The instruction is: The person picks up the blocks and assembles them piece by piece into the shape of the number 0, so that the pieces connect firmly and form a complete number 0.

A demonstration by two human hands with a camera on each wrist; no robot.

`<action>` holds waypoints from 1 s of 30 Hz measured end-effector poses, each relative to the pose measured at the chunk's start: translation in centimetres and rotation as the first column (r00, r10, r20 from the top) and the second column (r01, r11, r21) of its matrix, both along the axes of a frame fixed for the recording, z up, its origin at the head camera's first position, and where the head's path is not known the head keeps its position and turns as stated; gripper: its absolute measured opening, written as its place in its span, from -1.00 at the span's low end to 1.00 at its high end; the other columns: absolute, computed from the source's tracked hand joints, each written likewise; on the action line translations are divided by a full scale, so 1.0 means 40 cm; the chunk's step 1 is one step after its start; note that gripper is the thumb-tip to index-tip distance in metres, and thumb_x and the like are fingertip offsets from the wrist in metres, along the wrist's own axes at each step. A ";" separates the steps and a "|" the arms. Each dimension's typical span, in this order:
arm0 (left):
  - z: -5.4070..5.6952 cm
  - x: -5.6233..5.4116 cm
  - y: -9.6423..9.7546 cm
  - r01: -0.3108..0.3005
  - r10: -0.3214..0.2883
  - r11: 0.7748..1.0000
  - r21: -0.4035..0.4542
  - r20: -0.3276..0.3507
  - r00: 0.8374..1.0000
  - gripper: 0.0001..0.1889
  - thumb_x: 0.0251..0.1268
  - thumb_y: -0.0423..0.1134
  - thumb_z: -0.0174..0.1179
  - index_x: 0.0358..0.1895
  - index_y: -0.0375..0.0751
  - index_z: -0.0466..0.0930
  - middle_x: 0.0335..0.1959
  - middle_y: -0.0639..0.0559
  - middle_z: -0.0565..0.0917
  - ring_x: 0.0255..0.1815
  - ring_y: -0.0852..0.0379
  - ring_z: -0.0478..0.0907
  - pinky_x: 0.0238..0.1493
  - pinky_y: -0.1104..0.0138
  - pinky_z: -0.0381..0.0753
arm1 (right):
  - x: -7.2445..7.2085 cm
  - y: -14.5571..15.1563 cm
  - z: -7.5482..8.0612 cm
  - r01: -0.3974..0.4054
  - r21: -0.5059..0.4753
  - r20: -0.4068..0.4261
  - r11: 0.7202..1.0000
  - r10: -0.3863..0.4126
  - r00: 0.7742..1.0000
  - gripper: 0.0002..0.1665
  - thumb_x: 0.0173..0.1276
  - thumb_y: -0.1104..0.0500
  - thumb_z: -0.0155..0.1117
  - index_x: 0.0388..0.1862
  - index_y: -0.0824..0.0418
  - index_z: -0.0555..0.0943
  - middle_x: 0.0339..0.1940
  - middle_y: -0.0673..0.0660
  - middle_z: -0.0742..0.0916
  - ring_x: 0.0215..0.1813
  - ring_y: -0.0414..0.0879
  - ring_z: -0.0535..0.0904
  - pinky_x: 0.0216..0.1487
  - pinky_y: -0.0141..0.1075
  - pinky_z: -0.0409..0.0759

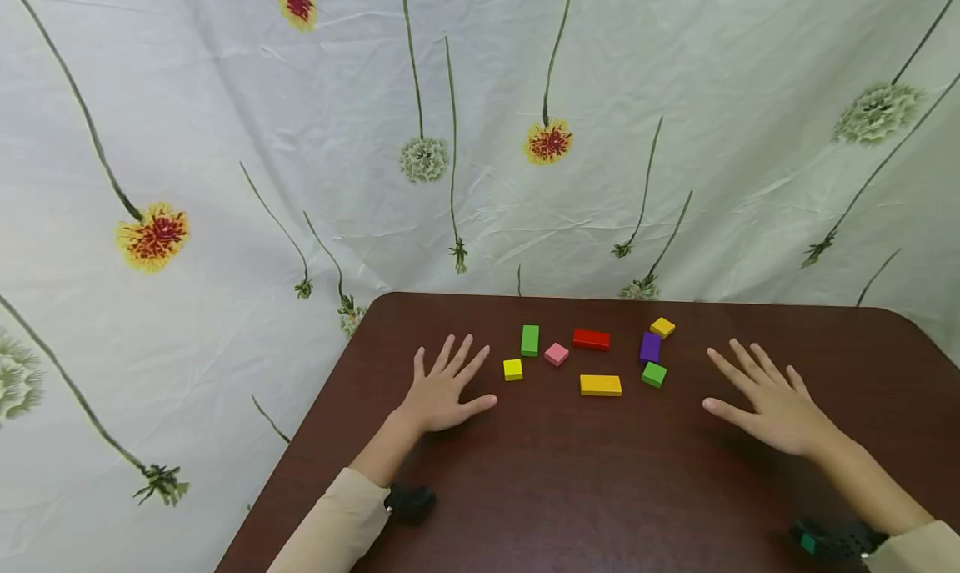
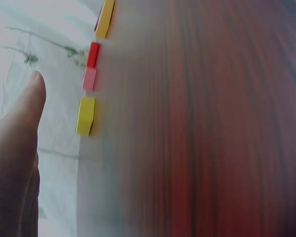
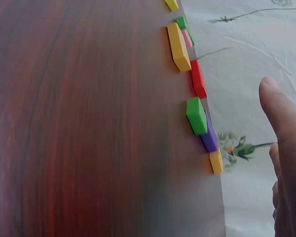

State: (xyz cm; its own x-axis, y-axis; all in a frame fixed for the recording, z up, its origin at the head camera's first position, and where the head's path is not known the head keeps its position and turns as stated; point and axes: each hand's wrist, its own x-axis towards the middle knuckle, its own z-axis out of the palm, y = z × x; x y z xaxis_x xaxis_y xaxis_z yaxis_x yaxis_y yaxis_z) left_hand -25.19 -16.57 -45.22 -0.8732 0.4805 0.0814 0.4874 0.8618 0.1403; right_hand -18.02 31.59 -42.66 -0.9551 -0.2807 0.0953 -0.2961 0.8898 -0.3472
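Both hands lie flat on the dark brown surface (image 1: 600,490), palms down and fingers spread, holding nothing. The left hand (image 1: 444,391) rests to the left of a loose scatter of small coloured blocks; the right hand (image 1: 772,398) rests to the right of it. Neither hand touches a block.

Nearest the left hand is a small yellow cube (image 1: 513,369), just beyond its thumb side. Behind that cube lies a green oblong block (image 1: 530,340), and beside it a pink cube (image 1: 557,354). A red oblong block (image 1: 591,339) lies farther back in the middle, and a long yellow-orange block (image 1: 601,384) lies nearest the person. Toward the right hand sit a green cube (image 1: 654,374), a purple block (image 1: 650,347) just behind it, and a yellow cube (image 1: 662,327) at the far end.

Behind the surface hangs a white cloth (image 1: 225,139) printed with long-stemmed flowers. Each wrist carries a dark strap below a beige sleeve.
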 end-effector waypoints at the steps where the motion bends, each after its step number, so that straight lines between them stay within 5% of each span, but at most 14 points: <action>1: -0.002 -0.001 0.012 0.009 -0.009 1.000 0.005 0.003 1.000 -0.13 0.31 0.41 -0.11 0.58 0.13 -0.09 0.59 -0.06 -0.13 0.57 -0.13 -0.32 0.31 -0.33 -0.40 | -0.003 -0.006 -0.004 -0.003 -0.007 0.000 1.000 0.003 1.000 -0.04 0.43 -0.25 0.06 0.62 -0.10 -0.15 0.59 0.29 -0.09 0.56 0.25 -0.39 0.23 0.48 -0.36; 14: -0.015 -0.016 0.210 0.149 -0.150 0.988 0.027 0.034 0.988 -0.14 0.33 0.44 -0.20 0.59 0.13 -0.10 0.59 0.03 -0.10 0.58 -0.08 -0.27 0.32 -0.34 -0.32 | -0.068 -0.140 -0.058 -0.086 -0.152 -0.075 0.985 0.075 0.994 -0.09 0.35 -0.20 0.23 0.52 0.22 0.22 0.49 0.37 0.27 0.48 0.36 0.08 0.29 0.38 0.00; 23: -0.027 -0.025 0.312 0.206 -0.202 0.977 0.063 -0.060 0.978 -0.28 0.37 0.25 0.03 0.49 -0.03 0.25 0.44 0.05 0.33 0.47 0.09 0.17 0.39 -0.20 -0.06 | -0.106 -0.224 -0.087 -0.107 -0.260 -0.147 0.960 0.071 0.987 -0.36 0.31 0.09 0.37 0.29 0.35 0.48 0.19 0.33 0.59 0.19 0.27 0.48 0.12 0.20 0.44; 30: -0.030 -0.041 0.358 0.233 -0.224 0.965 0.121 -0.078 0.971 -0.49 0.36 0.02 0.20 0.29 -0.14 0.51 0.20 0.04 0.59 0.25 0.11 0.45 0.30 0.14 0.34 | -0.120 -0.269 -0.095 -0.134 -0.274 -0.145 0.952 0.097 0.985 -0.54 0.26 0.20 0.40 0.11 0.37 0.61 0.05 0.28 0.68 0.12 0.24 0.53 0.11 0.16 0.47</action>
